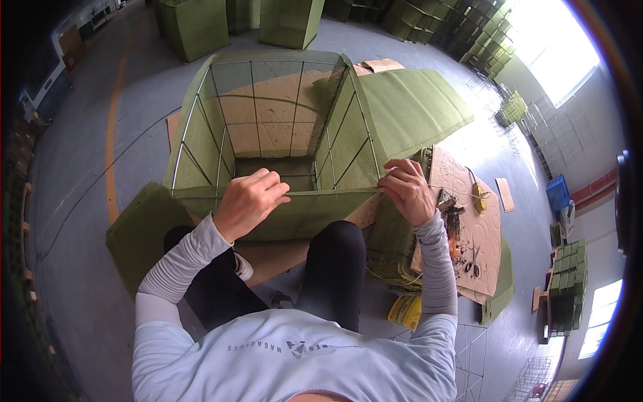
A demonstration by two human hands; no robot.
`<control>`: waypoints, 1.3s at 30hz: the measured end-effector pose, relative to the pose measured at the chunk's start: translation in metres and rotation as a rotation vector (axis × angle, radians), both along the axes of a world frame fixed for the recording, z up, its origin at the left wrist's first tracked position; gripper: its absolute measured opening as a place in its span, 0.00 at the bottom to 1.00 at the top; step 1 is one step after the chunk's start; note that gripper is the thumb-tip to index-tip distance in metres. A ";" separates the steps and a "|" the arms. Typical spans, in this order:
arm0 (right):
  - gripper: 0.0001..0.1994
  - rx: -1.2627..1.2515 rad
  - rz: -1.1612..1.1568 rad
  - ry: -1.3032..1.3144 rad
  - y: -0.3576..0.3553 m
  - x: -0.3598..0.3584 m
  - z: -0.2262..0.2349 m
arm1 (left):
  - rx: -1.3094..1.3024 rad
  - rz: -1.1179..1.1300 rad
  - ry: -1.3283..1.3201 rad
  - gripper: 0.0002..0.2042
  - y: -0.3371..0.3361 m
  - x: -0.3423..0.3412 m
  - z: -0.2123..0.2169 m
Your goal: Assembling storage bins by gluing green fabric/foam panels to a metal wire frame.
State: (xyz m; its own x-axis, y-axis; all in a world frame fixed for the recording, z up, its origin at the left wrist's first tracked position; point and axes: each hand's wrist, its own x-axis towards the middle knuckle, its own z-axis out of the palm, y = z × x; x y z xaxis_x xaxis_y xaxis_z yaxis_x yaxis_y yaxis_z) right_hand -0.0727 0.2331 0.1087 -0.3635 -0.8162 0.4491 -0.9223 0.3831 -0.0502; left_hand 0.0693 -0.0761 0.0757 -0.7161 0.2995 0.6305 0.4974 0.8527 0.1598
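Yellow bag on grey floor, right of knees. Left hand: narrow grip at front rim of wire basket; right hand: narrow grip at front right corner; cannot tell what either pinches. Basket upright before knees, green mesh lining sides. Scissors on cardboard, right. Orange line along floor, left. Beyond: blue crate, green bins, bright window.

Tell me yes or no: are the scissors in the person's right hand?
No, the scissors lie on the cardboard, apart from the right hand.
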 end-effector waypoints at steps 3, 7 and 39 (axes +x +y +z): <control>0.08 -0.148 -0.038 -0.066 0.004 0.004 -0.008 | -0.040 0.004 0.005 0.08 -0.001 0.000 -0.004; 0.09 -0.486 -0.286 -0.134 0.041 0.025 -0.013 | -0.001 0.004 -0.001 0.09 0.001 0.000 -0.004; 0.12 -0.762 -1.793 -0.045 0.342 0.230 -0.324 | -0.154 0.070 -0.007 0.08 0.019 -0.012 -0.016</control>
State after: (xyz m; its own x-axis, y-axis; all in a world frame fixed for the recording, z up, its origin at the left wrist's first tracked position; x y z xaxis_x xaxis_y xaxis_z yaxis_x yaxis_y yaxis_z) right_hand 0.1574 0.5749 -0.2158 -0.4385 0.7833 0.4406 0.4561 0.6164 -0.6420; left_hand 0.0571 -0.0571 0.0601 -0.7425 0.3417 0.5761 0.4354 0.8998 0.0275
